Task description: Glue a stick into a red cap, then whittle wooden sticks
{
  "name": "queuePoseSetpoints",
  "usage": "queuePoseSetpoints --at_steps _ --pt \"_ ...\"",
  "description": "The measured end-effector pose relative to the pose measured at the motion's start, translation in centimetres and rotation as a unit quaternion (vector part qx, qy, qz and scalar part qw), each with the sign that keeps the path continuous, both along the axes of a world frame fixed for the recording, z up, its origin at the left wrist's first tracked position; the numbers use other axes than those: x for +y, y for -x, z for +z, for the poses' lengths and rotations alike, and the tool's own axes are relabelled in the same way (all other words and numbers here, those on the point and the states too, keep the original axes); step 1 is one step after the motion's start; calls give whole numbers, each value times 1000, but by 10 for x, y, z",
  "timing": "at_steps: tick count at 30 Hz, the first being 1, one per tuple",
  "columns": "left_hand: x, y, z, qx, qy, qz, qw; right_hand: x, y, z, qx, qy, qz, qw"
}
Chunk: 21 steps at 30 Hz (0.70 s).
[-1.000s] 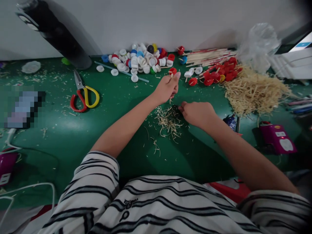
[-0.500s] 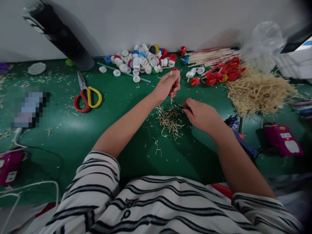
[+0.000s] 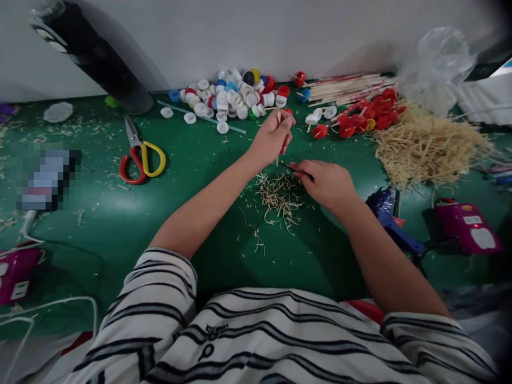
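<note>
My left hand [image 3: 276,133] is closed on a thin wooden stick [image 3: 277,160], whose lower end points down toward the table. Just right of it, my right hand [image 3: 322,178] grips a small dark tool [image 3: 288,167], probably a knife, with its tip near the stick's lower end. Tool and stick look slightly apart. Below both hands lies a loose pile of wood shavings [image 3: 278,198] on the green table [image 3: 208,213].
Bottle caps [image 3: 234,98], wooden sticks [image 3: 340,88] and red caps [image 3: 372,117] lie along the wall. Scissors [image 3: 140,154] and a black bottle [image 3: 108,66] stand left. At right are a straw heap [image 3: 428,146], a blue glue gun [image 3: 394,229] and a purple power block [image 3: 468,226].
The stick in my left hand now shows more plainly and stands more upright. My right hand with the dark tool has moved slightly left and up.
</note>
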<state>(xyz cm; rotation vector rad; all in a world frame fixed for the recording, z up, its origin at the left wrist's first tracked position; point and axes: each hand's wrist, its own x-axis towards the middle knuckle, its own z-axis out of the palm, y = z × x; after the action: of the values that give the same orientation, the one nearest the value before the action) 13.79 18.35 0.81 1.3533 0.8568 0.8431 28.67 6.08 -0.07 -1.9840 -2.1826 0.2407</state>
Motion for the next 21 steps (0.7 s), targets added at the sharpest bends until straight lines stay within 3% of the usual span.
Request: queuePoseSetpoints --at_steps 11,16,21 --pt "2 3 -11 81 -169 -19 982 14 11 -16 -80 -42 -17 996" --pt "7 9 -8 139 -205 -10 969 14 16 -17 -74 -30 -22 997" --pt "10 13 -11 137 -217 -21 966 11 19 -16 -91 19 -4 996"
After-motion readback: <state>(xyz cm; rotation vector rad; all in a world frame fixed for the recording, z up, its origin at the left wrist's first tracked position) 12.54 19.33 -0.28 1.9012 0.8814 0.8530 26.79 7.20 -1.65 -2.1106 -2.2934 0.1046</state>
